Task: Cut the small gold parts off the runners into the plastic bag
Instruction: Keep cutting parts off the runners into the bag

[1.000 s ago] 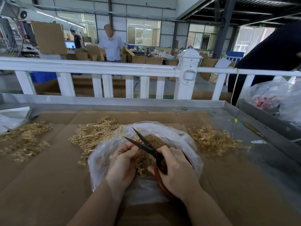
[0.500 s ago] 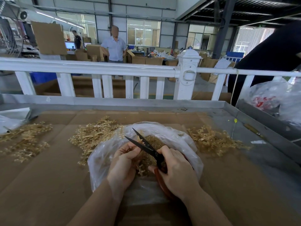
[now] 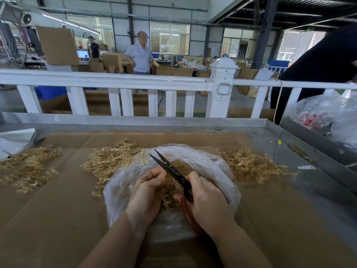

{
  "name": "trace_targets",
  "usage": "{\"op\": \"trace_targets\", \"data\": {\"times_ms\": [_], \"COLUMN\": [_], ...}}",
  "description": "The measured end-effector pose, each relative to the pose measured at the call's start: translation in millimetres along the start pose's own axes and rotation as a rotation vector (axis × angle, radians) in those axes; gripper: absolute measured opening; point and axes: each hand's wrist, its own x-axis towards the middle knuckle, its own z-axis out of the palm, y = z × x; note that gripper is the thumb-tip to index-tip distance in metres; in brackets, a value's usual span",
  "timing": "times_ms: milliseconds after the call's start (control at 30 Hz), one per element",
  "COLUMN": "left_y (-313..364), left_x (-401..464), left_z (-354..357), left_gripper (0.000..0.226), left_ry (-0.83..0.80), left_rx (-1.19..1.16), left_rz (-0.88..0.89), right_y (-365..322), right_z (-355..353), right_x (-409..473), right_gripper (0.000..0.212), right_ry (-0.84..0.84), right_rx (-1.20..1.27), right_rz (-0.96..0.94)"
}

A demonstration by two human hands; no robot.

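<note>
bag (image 3: 212, 167) centre on cardboard (image 3: 58, 219) | runner piles (image 3: 108, 161) left, right | railing (image 3: 108, 82) behind

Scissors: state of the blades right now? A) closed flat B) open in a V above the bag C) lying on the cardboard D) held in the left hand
B: the scissors show two dark blades spread in a V over the bag, gripped by the right hand.

Left hand (image 3: 144, 192) curled, right hand (image 3: 207, 200) seemingly clenched
</note>
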Motion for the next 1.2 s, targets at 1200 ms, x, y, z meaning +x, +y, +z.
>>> {"op": "trace_targets", "data": {"times_ms": [1200], "left_y": [-12], "left_x": [2], "left_z": [-3], "left_gripper": [0.027], "left_ry": [0.189], "left_rx": [0.025], "left_rz": [0.23], "right_y": [10], "right_z": [11], "right_x": [-2], "right_gripper": [0.033], "right_ry": [0.26], "right_rx": [0.092], "right_rz": [0.082]}}
